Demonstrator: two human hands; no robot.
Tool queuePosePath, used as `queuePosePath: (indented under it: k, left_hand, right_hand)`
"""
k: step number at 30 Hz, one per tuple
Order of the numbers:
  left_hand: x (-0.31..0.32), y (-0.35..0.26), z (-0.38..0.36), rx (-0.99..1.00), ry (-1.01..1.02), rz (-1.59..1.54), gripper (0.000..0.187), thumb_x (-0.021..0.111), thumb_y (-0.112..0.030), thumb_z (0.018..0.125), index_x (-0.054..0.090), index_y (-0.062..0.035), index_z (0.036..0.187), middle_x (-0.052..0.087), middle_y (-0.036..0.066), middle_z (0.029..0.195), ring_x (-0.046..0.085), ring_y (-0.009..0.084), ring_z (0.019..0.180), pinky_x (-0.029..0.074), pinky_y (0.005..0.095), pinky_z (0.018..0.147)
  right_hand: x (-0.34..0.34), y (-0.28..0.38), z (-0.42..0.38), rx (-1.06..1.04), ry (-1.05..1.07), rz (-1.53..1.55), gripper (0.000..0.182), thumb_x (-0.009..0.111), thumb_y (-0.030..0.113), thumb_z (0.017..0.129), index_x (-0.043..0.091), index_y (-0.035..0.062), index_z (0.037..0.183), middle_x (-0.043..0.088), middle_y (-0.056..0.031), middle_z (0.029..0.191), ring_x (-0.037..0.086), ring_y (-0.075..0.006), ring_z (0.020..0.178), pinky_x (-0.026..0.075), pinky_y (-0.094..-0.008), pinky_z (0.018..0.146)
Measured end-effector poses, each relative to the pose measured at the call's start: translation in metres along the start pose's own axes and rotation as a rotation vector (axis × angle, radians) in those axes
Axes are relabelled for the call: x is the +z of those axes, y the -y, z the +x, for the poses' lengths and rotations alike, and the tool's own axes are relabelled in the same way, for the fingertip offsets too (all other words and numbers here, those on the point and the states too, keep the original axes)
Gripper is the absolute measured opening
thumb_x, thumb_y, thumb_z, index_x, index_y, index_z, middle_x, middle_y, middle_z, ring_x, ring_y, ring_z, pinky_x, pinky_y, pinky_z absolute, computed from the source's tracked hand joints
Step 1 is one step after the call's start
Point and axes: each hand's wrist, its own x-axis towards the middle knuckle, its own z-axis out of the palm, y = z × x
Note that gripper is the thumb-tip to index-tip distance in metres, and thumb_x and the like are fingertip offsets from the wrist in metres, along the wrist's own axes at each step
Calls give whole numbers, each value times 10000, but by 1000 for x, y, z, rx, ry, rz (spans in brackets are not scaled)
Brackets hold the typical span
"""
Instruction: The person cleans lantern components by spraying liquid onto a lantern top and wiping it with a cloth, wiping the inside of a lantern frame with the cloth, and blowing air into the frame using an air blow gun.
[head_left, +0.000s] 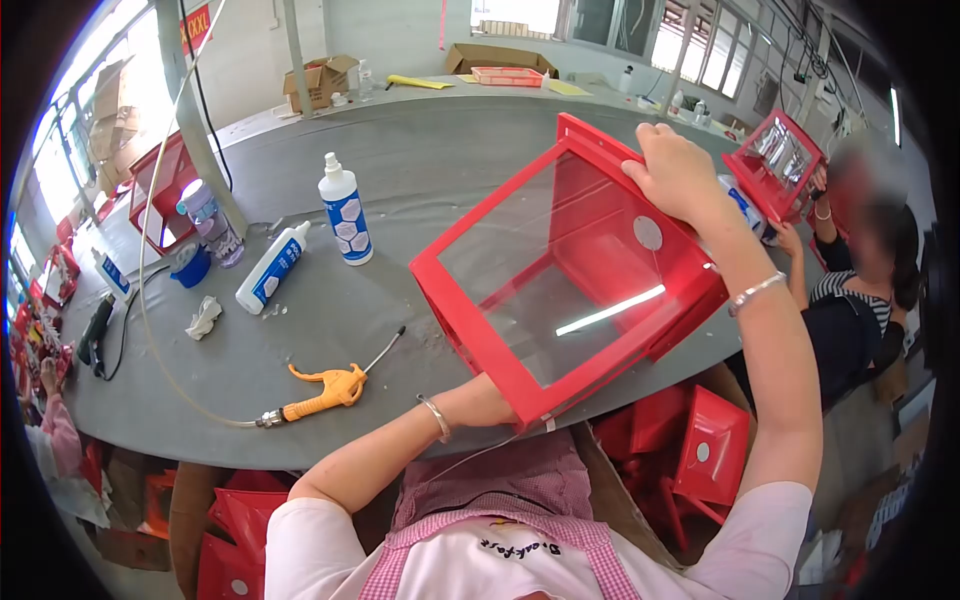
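Note:
A red lantern frame with clear panes is tilted above the grey table in front of me. My right hand is closed over its upper edge, fingers curled round the red rim. Low at its near corner is my left hand, gripping the frame from below; its fingers are mostly hidden behind the red edge. A thin wire hangs by that corner. To the left, an orange air blow gun lies on the table, its hose leading up and away.
A white-and-blue bottle stands upright; another bottle lies beside it. Left are a blue cup, crumpled tissue and a clear flask. At right, a co-worker handles another red lantern. Red parts fill boxes below the table.

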Motion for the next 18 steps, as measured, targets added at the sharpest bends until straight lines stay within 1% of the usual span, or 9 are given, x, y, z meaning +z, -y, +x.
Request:
queuePosePath:
  k: [3,8,11,12,13,14,15,17,18]
  left_hand:
    - [2,-2,-3,13,-54,-159,307,654,-242,877,620,-32,1098,663,160,1041,640,343,922,499,416,837]
    - [-1,-12,1,26,-104,-213,238,707,-102,778,674,-37,1004,656,153,924,628,298,877,510,384,782]
    - [-40,-48,0,-25,-100,83,210,688,-114,792,672,-37,987,656,144,927,626,302,856,508,384,776]
    - [-51,-43,1,-29,-144,242,181,662,-101,781,666,-42,952,623,154,899,621,325,819,506,408,734]
    - [-61,-35,1,-30,-191,403,155,636,-88,770,661,-48,918,590,165,871,616,348,781,503,431,693]
    - [-69,-25,-1,-80,-313,432,174,629,-73,760,668,-47,928,586,165,870,618,350,776,507,434,701]
    - [-76,-14,-3,-131,-437,463,196,622,-58,750,676,-46,938,582,166,869,619,351,772,511,437,710]
    - [-90,-3,-4,-130,-464,491,220,619,-51,755,678,-51,967,585,170,883,622,350,778,516,436,720]
    - [-96,2,-5,-129,-485,514,245,615,-44,759,679,-57,995,588,174,897,624,348,785,520,434,730]
  right_hand:
    - [16,6,20,141,87,-1,354,591,365,945,549,15,982,664,-190,971,636,-427,922,501,-516,814]
    - [18,5,19,20,-12,-35,341,581,348,956,545,9,952,659,-189,914,642,-423,884,500,-515,780]
    - [-9,3,7,21,-211,-32,336,575,326,971,535,-2,912,643,-199,889,633,-414,848,484,-492,723]
    - [-14,0,-2,29,-204,-27,336,575,326,971,535,-2,912,643,-199,889,633,-414,848,484,-492,723]
    - [-21,-3,-13,32,-344,58,319,588,299,970,525,-5,899,621,-196,857,615,-399,800,469,-466,693]
    - [-25,-5,-24,30,-489,143,305,601,272,969,515,-8,885,599,-193,825,596,-384,752,455,-440,664]
    - [-23,-4,-36,28,-492,145,305,601,272,969,515,-8,885,599,-193,825,596,-384,752,455,-440,664]
    - [-8,0,-62,84,-652,316,256,623,201,962,499,-9,887,547,-169,771,533,-338,684,435,-394,641]
    - [3,0,-75,104,-649,354,238,623,181,962,502,-12,893,536,-168,772,523,-328,681,435,-385,644]
